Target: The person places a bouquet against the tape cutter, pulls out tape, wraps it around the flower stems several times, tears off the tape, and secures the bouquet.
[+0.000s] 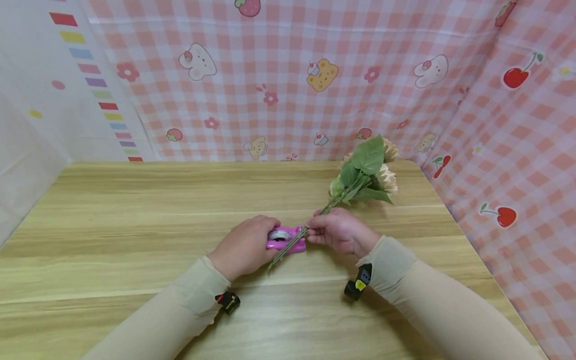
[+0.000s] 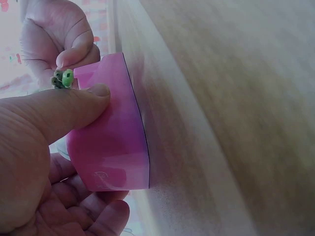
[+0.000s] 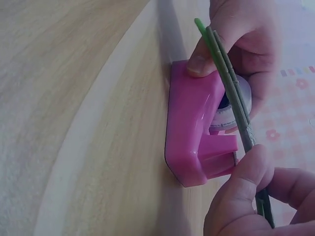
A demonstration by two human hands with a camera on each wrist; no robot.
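Note:
A pink tape dispenser (image 1: 294, 246) with a clear tape roll (image 3: 226, 118) in it stands on the table. My left hand (image 1: 246, 246) grips its rear end, the thumb along one side and fingers on the other. My right hand (image 1: 340, 231) pinches a bunch of artificial flowers by its green stems (image 3: 231, 81), right by the dispenser's serrated cutter. The stems slant across over the dispenser, their cut ends (image 2: 62, 78) toward the left hand. Cream blooms (image 1: 388, 177) and green leaves (image 1: 369, 156) point away to the back right. Something shiny like tape shows around the stems near the right thumb.
The wood-grain table (image 1: 135, 215) reaches back to a pink checked cloth (image 1: 270, 65) with cartoon prints. More of this cloth hangs along the right edge, and a white cloth (image 1: 31, 100) covers the left. Both wrists carry small black cameras (image 1: 353, 289).

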